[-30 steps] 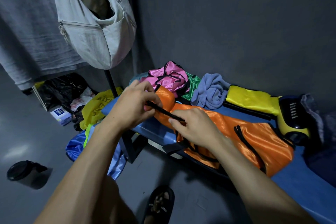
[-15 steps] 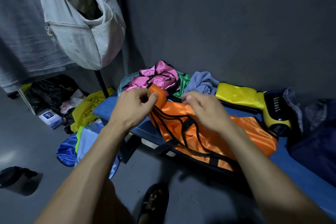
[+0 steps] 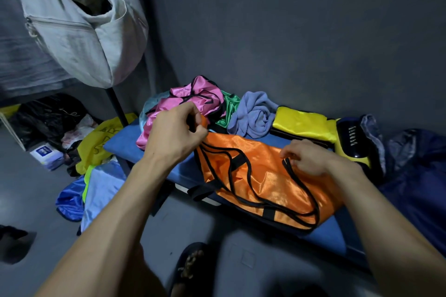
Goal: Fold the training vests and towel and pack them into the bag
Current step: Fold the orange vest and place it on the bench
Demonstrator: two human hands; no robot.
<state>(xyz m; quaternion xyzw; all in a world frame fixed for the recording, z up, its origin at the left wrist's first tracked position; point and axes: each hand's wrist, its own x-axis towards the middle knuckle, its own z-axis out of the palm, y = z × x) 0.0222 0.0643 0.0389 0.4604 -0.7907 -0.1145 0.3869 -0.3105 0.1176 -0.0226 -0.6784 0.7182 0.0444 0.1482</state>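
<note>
I have just drawn my hands apart, and the orange vest (image 3: 265, 176) that was bunched between them half a second back now lies spread on the blue bench (image 3: 125, 147), its black-trimmed armholes showing and its near hem hanging a little over the bench edge. My left hand (image 3: 173, 132) pinches the vest's far-left corner, fingers curled tight on the fabric. My right hand (image 3: 306, 157) has moved out to the vest's right side and grips the black trim there, though the fingertips are tucked under, so I think it is a pinch rather than a flat press.

That means the vest is laid out and ready for its first fold, which I judge comes next.

Behind the orange vest, against the wall, wait the pink vest (image 3: 190, 96), a green vest (image 3: 229, 108) and the crumpled lilac towel (image 3: 255, 116), none folded yet. Right of the towel sits a yellow vest (image 3: 301, 123) already folded. Up and to the left of the orange vest hangs the pale canvas bag (image 3: 79, 31), mouth open.
</note>
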